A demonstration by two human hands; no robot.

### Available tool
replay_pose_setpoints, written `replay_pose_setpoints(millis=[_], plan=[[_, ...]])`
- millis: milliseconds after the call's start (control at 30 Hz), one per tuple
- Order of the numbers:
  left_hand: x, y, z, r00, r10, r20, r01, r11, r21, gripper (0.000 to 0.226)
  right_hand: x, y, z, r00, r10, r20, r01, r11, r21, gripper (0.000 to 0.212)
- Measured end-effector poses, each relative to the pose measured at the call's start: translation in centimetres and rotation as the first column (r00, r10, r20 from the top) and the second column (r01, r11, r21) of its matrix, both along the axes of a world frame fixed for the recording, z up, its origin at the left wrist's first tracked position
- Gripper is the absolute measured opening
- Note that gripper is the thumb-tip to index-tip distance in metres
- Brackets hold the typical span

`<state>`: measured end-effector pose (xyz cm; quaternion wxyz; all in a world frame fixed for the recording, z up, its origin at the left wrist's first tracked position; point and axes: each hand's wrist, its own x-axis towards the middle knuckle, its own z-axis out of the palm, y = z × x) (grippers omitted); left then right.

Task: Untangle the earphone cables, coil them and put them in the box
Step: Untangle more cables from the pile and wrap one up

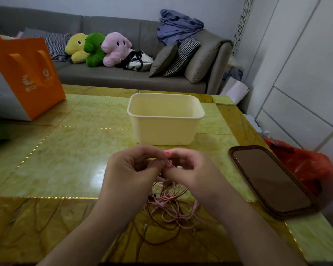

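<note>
A tangle of pink and dark red earphone cables (169,208) lies on the yellow-green table, trailing up into both hands. My left hand (131,169) and my right hand (188,169) meet above the tangle, fingers curled, each pinching a part of the pink cable at a small knot between them. A pale earbud shows just below my right fingers. The cream plastic box (165,129) stands open and empty just beyond my hands.
A brown-framed tray (271,181) lies at the right, by the table's edge, with a red plastic bag (306,166) beyond it. An orange paper bag (23,73) stands at the far left. A grey sofa with plush toys is behind the table.
</note>
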<state>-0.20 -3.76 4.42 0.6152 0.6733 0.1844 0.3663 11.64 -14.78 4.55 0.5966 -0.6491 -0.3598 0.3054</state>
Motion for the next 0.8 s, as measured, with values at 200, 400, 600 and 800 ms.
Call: replay_pose_setpoints(millis=[200,400,600,800], plan=[[-0.01,0.4,0.12,0.999,0.006,-0.047,-0.006,1.0,-0.006,0.032,0.05,-0.11,-0.32,0.992,-0.046,0.118,0.052,0.998,-0.045,0.017],[-0.05,0.27,0.45,0.998,0.002,-0.06,-0.004,1.0,-0.03,0.024,-0.03,-0.23,-0.12,0.988,-0.098,0.124,0.103,0.994,-0.039,0.016],[0.15,0.15,0.42,0.996,0.008,-0.086,-0.009,1.0,-0.012,0.022,0.0,0.04,-0.47,0.989,-0.096,0.108,0.106,0.99,-0.094,0.009],[0.13,0.47,0.17,0.998,0.015,-0.068,-0.017,1.0,-0.023,0.025,-0.24,0.19,-0.53,0.988,-0.115,0.106,0.125,0.988,-0.093,0.012]])
